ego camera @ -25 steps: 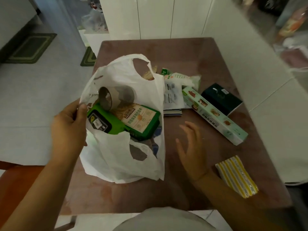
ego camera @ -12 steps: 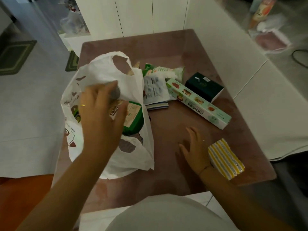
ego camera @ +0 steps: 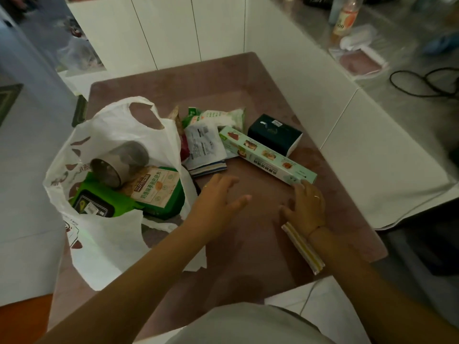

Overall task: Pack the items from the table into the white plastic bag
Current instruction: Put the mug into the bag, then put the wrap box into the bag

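while left hand [ego camera: 218, 197] hovers, right hand [ego camera: 307, 207] beside long box [ego camera: 265, 155]

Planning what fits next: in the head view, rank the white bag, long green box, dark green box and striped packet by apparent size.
1. white bag
2. long green box
3. dark green box, striped packet: unranked, packet partly hidden

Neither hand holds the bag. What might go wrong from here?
The white plastic bag sits unheld with a slack mouth; it may sag shut when the long green box goes in. The roll lies loose atop the green packs and might tumble out. The striped packet lies near the table edge beside the right hand; a sweep may knock it off.
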A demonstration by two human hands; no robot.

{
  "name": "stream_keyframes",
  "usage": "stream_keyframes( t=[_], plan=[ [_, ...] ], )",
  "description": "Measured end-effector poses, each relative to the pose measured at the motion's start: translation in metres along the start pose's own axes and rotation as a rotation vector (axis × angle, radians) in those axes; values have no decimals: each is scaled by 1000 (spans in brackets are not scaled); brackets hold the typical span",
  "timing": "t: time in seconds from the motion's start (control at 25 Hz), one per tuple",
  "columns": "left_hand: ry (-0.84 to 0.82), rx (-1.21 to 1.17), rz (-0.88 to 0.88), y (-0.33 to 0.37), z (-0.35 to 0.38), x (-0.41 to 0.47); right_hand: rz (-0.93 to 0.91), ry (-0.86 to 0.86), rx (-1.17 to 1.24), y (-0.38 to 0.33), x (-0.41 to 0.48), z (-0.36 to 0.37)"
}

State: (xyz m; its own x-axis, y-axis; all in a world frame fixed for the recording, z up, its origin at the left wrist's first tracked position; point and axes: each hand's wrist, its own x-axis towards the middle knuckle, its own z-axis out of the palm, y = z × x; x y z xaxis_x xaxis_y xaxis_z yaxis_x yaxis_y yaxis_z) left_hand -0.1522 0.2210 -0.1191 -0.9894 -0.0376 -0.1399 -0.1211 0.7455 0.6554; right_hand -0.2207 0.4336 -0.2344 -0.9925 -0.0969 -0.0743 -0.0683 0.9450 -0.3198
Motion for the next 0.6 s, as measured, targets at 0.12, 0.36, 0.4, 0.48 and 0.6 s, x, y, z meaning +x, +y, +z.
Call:
stream_keyframes(
  t=[0.12, 0.36, 0.4, 0.48, 0.6],
  plan=[
    [-102, 23, -60, 1, 26, 23, -32, 31, -20, 5, 41, -5],
    [-144, -4, -195, 5, 58, 62, 29, -62, -39, -5, 102, 2],
    [-135, -7, -207, 3, 59, 64, 15, -60, -43, -8, 105, 3],
    [-115, -6, -241, -4, 55, 66, -26, -25, -27, -13, 106, 8],
    [-67, -11, -273, -14, 45, 64, -74, -21, 10, -27, 101, 12]
  ],
)
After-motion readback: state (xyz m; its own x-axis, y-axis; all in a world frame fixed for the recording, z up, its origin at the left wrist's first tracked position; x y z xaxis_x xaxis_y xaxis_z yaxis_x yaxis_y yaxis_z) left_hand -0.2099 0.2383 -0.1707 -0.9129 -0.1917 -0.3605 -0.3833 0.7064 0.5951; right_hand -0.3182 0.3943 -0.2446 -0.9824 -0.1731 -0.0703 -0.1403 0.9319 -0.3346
